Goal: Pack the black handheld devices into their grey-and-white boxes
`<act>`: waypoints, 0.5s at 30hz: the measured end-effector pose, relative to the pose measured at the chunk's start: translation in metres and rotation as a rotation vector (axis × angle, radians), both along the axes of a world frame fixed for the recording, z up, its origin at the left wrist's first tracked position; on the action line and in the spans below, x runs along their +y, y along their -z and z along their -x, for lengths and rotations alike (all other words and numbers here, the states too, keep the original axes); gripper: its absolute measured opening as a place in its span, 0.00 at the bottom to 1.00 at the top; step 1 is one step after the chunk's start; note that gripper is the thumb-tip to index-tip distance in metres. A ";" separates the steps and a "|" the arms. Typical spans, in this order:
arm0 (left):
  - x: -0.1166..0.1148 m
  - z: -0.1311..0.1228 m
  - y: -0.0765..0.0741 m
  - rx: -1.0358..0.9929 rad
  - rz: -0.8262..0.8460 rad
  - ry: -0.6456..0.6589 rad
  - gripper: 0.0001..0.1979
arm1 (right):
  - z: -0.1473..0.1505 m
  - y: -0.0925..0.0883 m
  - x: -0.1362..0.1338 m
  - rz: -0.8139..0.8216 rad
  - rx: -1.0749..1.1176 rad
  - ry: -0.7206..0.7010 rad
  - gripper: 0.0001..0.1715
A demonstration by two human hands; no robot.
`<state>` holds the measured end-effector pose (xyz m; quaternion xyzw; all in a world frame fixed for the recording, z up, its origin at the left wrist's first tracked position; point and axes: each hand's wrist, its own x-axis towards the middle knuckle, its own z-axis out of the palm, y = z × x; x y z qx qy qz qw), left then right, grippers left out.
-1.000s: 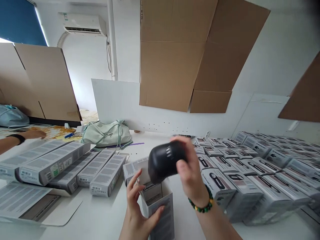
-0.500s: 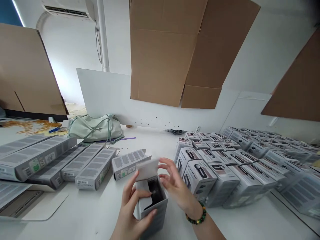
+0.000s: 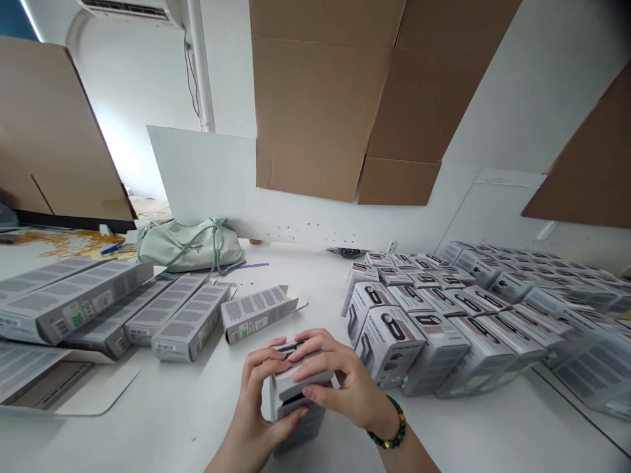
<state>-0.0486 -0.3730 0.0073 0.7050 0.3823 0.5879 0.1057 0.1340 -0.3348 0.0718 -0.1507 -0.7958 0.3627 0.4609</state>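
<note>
A small grey-and-white product box stands upright on the white table in front of me. My left hand is wrapped round its left side, thumb low on the near face. Over the top lies my right hand, its fingers on the folded-down lid flap and its thumb at the near edge. A dark gap still shows under the flap's near edge. The contents are hidden. Just behind lies a grey carton on its side with its end flaps open.
Several flat-lying grey cartons are at the left. Rows of upright printed boxes fill the right side. A pale green bag rests at the back, near a blue pen. Brown cardboard hangs on the wall.
The raised lid flap has been folded down over the box's opening. My right hand has moved from beside the flap onto the top; my left hand keeps its hold.
</note>
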 end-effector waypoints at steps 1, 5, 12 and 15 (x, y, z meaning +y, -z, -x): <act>0.000 0.000 0.000 -0.001 0.003 0.017 0.19 | -0.001 -0.001 0.000 0.001 -0.006 -0.003 0.08; 0.001 0.001 0.000 0.012 0.011 0.056 0.16 | -0.007 -0.008 0.003 -0.013 -0.103 -0.038 0.09; -0.002 -0.001 0.013 0.032 0.004 -0.144 0.08 | -0.011 0.016 -0.003 -0.269 -0.292 0.100 0.26; 0.005 -0.012 0.022 0.036 0.014 -0.237 0.13 | -0.014 0.026 -0.013 -0.332 -0.300 0.262 0.28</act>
